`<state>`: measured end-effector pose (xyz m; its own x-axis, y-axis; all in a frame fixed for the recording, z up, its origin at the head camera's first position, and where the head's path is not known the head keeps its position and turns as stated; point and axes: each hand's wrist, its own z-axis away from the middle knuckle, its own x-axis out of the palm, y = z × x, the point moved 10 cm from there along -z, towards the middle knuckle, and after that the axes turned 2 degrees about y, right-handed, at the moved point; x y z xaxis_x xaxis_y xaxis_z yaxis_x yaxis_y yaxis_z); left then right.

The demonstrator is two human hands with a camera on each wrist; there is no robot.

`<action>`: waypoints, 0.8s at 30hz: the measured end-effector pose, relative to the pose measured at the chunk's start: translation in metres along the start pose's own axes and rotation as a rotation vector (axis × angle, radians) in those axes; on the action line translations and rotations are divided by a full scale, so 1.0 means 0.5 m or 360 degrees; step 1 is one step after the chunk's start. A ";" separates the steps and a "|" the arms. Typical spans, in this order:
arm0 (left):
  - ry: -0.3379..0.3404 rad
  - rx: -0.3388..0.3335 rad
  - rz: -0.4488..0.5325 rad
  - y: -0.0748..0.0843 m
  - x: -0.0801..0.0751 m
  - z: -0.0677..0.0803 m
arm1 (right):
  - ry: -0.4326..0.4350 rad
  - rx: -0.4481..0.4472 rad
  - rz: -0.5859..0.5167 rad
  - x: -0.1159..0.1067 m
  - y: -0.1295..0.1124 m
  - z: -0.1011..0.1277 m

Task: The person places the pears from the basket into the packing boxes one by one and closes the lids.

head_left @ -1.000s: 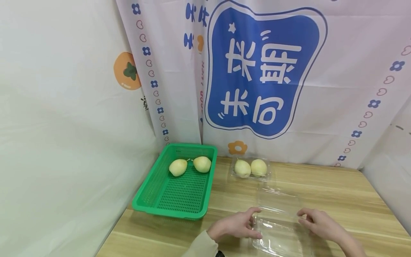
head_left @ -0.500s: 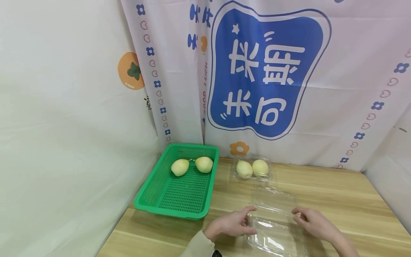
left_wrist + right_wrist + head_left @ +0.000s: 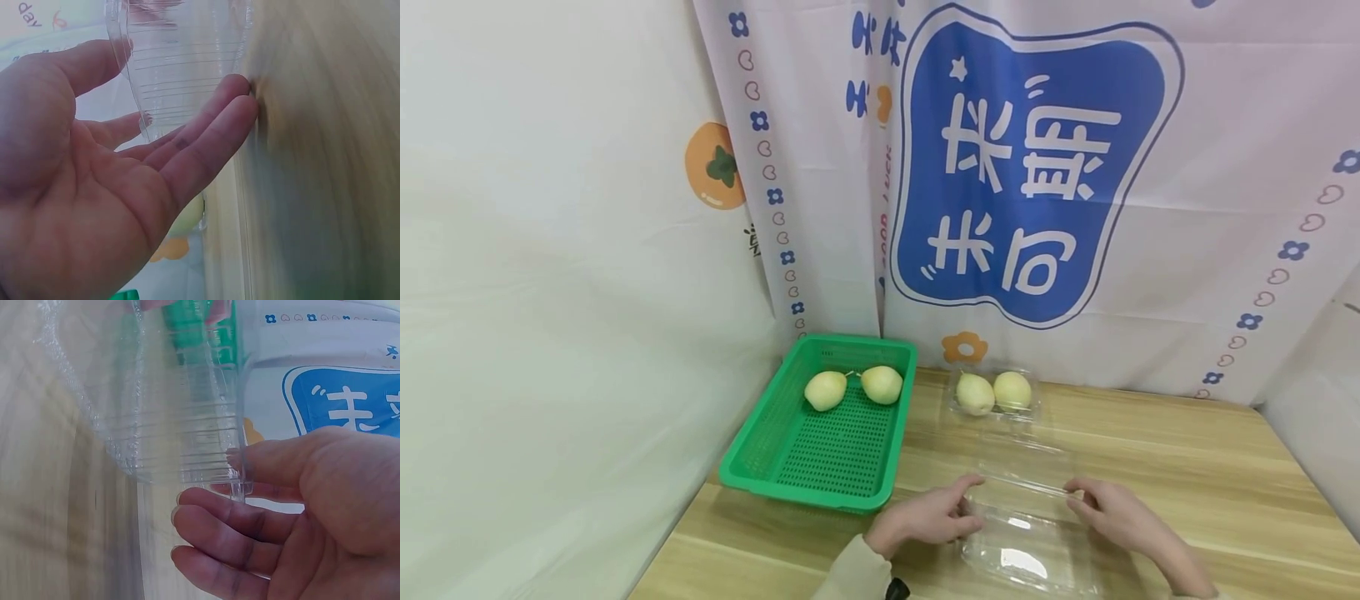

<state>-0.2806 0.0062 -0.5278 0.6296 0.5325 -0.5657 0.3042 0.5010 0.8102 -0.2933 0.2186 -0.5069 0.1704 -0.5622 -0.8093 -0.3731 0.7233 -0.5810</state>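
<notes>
An open clear box (image 3: 1030, 542) sits on the surface (image 3: 1180, 450) between the two hands. At the box's left side, the left hand (image 3: 931, 514) is spread, thumb touching the rim; at its right side, the right hand (image 3: 1116, 514) pinches the rim. Beyond the box are pears (image 3: 975, 394).

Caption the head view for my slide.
Left hand and right hand flank a clear open container; green basket holds two pears.

The left hand (image 3: 931, 515) — fingers nearly straight, thumb apart — faces the right hand (image 3: 1116, 514) (fingers bent).
</notes>
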 end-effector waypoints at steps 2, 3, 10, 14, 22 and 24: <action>0.0010 -0.0017 -0.0020 -0.005 -0.006 0.005 | -0.0012 -0.0017 -0.0038 0.004 -0.007 -0.006; 0.0015 -0.0028 -0.0026 -0.008 -0.008 0.008 | -0.0018 -0.0028 -0.0058 0.006 -0.010 -0.009; 0.0091 -0.0066 -0.0080 -0.016 -0.022 0.024 | -0.0064 -0.0097 -0.0149 0.018 -0.026 -0.028; 0.0132 -0.0052 -0.0094 -0.014 -0.023 0.027 | -0.0074 -0.0082 -0.0141 0.022 -0.023 -0.035; 0.0256 -0.0056 -0.0037 -0.037 -0.036 0.034 | -0.0084 -0.0068 -0.0148 0.031 -0.034 -0.053; 0.0283 -0.0058 -0.0037 -0.040 -0.039 0.037 | -0.0087 -0.0068 -0.0156 0.033 -0.037 -0.057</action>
<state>-0.2858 -0.0269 -0.5301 0.4856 0.6312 -0.6048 0.2891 0.5370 0.7925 -0.3094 0.1843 -0.5070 0.2567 -0.6058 -0.7531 -0.3905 0.6477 -0.6542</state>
